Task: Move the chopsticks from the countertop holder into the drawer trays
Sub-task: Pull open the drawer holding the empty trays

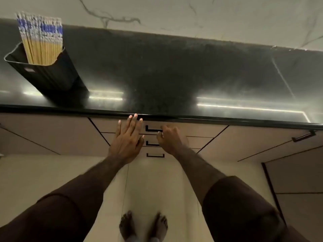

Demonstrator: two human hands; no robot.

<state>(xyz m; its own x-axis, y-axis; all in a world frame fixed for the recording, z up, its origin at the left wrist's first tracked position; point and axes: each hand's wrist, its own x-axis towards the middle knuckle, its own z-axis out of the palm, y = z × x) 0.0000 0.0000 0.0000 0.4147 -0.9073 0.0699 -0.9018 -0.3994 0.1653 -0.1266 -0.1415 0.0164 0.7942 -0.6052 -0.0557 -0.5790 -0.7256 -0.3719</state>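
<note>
**Drawer comes first as chopsticks wait in their holder**

Head camera: A person stands barefoot at a dark, glossy tabletop (174, 75), both hands reaching for a stack of three drawers below its front edge. The left hand (128, 137) is spread flat, fingers extended, fingertips at the tabletop's lip and the palm over the drawer fronts; it grips nothing. The right hand (168, 137) is curled, fingers bent toward the top drawer handle (152, 129); whether they have hooked the bar or only hover beside it cannot be told.

The chopsticks (41, 41), a tight bundle with pale yellow shafts and blue-and-white patterned tops, stand upright in a black holder (50, 74) at the far left of the tabletop, well apart from both hands. The sticks are packed too closely to count.

Count: one holder, one bundle, three black handles in the central stack — the top one, a middle one (151, 144) and a bottom one (155, 155) — plus one bar handle (304, 136) on a cabinet at right. No trays show; all drawers look closed.

The step in hand appears to be opening a drawer. Next likely calls for a firm hold on the handle and a straight pull toward the body.
</note>
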